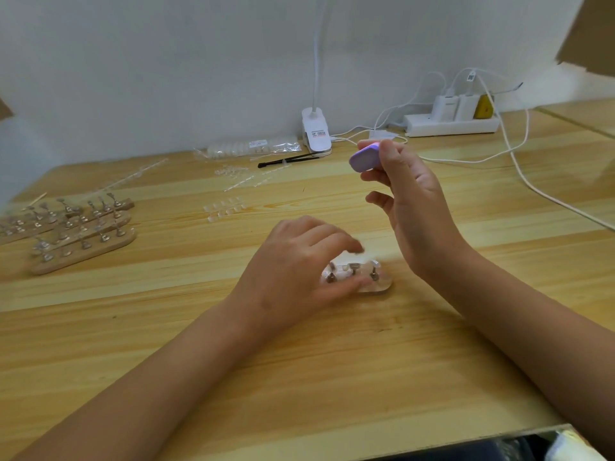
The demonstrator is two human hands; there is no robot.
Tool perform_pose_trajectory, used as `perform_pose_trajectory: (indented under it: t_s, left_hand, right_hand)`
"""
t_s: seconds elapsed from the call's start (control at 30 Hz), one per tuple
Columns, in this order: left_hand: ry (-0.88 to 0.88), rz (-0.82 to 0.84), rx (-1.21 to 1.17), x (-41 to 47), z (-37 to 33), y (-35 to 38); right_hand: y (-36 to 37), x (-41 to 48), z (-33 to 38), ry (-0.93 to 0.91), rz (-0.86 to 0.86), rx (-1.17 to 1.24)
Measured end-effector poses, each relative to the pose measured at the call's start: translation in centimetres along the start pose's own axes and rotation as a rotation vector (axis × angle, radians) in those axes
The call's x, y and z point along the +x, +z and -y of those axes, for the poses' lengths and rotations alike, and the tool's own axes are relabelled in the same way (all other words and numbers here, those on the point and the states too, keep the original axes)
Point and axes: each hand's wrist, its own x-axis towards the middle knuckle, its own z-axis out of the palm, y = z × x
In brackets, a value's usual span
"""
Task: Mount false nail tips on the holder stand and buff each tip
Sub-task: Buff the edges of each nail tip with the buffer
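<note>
- Currently the right hand (412,207) pinches the buffer (363,159) between thumb and fingers, raised well above the table (299,361).
- The left hand (293,271) curls over the clear stand (379,282) at table centre. Motion blur makes it impossible to tell whether it grips the stand.
- Steady the stand first, then lower the buffer flat onto one tip with light strokes.
- The left hand covers the stand's left part, and the mounted tips are too blurred to count.
</note>
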Motion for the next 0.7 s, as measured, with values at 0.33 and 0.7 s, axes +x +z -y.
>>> perform_pose_trajectory:
  t_s: [0.33, 0.7]
  left_hand:
    - [0.083, -0.051, 0.221, 0.5, -1.6, 1.5]
    - [0.197, -0.330, 0.079, 0.7, -1.7, 1.3]
  right_hand:
    - [0.2, 0.0, -0.1, 0.014, 0.010, -0.004]
    - [-0.8, 0.9, -0.1, 0.230, -0.082, 0.262]
